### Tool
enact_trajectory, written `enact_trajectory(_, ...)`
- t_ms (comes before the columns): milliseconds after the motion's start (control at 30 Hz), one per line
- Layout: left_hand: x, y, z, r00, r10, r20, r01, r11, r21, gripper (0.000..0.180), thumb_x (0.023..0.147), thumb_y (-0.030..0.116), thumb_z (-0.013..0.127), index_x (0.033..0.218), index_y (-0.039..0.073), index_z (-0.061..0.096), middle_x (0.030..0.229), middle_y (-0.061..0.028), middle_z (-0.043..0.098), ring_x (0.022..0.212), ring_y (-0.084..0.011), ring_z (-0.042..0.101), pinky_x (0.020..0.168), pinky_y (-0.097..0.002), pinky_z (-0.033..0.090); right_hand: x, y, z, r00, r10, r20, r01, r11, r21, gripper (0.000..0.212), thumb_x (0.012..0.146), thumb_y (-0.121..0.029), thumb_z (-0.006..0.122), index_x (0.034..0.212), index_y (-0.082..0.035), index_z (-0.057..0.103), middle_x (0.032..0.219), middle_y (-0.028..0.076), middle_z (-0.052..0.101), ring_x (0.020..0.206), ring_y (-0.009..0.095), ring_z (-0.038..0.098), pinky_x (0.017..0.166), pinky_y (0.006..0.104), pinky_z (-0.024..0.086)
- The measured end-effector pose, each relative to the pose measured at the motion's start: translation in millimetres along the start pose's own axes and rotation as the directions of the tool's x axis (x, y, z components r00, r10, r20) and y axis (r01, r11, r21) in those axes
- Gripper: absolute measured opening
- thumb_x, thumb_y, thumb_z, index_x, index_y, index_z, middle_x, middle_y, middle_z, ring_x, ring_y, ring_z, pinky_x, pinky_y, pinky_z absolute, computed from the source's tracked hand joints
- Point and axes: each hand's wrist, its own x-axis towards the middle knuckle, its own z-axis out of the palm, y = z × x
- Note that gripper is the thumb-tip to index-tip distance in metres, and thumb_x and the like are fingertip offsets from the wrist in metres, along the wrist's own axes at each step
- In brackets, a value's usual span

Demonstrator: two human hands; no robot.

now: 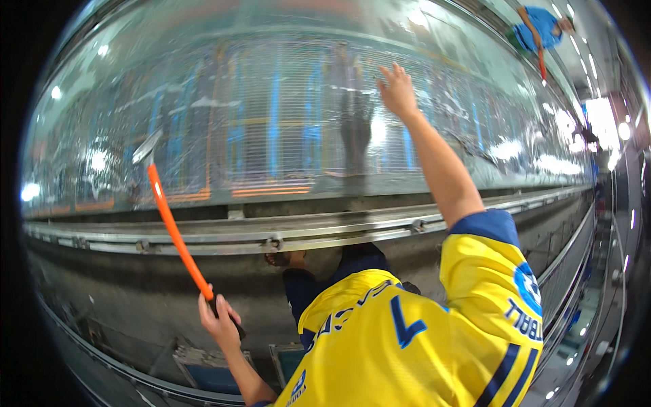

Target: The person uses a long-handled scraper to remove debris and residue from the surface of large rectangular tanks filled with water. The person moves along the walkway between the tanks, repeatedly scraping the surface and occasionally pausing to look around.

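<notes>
My left hand (219,319) is closed round the black grip of a long orange-handled tool (173,224). Its flat metal head lies over the near-left part of a wide table surface (298,57); whether it touches is hard to tell. Glossy clear film (258,136) covers that surface, wrinkled in places, with striped blue, grey and orange patterning beneath. My right arm reaches forward over the film. At its end my right hand (399,89) has its fingers spread and holds nothing; I cannot tell whether it presses on the film.
A metal rail (325,227) with several bolts runs along the table's near edge, between my body and the film. Below lies a grey floor (135,285). At the far right, a person in a blue shirt (539,27) holds a similar orange tool (542,62) beside the table.
</notes>
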Motion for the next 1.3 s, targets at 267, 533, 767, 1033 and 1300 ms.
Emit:
enact_trajectory(267,0.7,52.1,360.7,0.867,-0.009,0.499,0.222,0.902,-0.371,0.034,0.108,0.036,0.047,0.125,0.007,0.048,0.073,-0.0094,0.061,0.053,-0.0199,0.058,0.05,-0.0336,0.051,-129.0,229.4,-104.1,0.911,0.279,0.304,-0.372,0.873,0.315,0.038,0.102,-0.038,0.056,0.119,-0.009,0.074,0.099,0.012,0.077,0.089,0.026,0.071,0.084,0.0388,0.055)
enact_trajectory(533,-117.0,6.0,639.0,0.599,0.043,0.8,0.096,0.988,-0.124,0.042,0.11,0.045,0.039,0.116,0.007,0.053,0.069,-0.0039,0.057,0.053,-0.0105,0.056,0.046,-0.0275,0.046,-215.9,253.7,-218.0,0.376,-0.272,0.886,-0.924,-0.036,0.382,0.048,0.103,-0.045,0.056,0.139,-0.013,0.057,0.106,0.014,0.071,0.074,0.014,0.064,0.058,0.0268,0.054)
enact_trajectory(767,-123.0,28.9,654.1,0.127,0.685,0.717,-0.986,0.165,0.016,0.04,0.088,0.016,0.067,0.127,0.015,0.063,0.11,-0.0136,0.061,0.105,-0.0351,0.061,0.084,-0.0483,0.048,-292.2,385.4,-265.8,0.631,0.207,0.748,-0.655,0.658,0.371,0.034,0.082,-0.012,0.065,0.113,0.0,0.066,0.086,0.004,0.062,0.079,0.013,0.055,0.075,0.0278,0.046)
enact_trajectory(1033,-123.3,-7.0,720.6,-0.132,0.57,0.811,-0.983,0.031,-0.182,0.028,0.08,0.033,0.075,0.072,0.011,0.061,0.089,-0.0065,0.066,0.094,-0.0269,0.062,0.08,-0.0425,0.048,-353.7,410.1,-364.9,0.451,0.197,0.871,-0.701,0.681,0.209,0.031,0.076,-0.009,0.075,0.105,0.0,0.068,0.08,0.0,0.058,0.077,0.009,0.052,0.073,0.0269,0.046)
enact_trajectory(1300,-115.6,9.1,689.9,0.055,0.709,0.703,-0.988,0.14,-0.063,0.04,0.089,0.04,0.072,0.065,0.012,0.056,0.061,-0.0035,0.059,0.06,-0.0271,0.062,0.059,-0.0396,0.044,-377.8,375.7,-368.1,0.935,-0.022,0.353,0.017,1.0,0.017,0.044,0.072,-0.002,0.074,0.116,-0.006,0.069,0.082,0.012,0.063,0.076,0.031,0.064,0.068,0.0373,0.05)
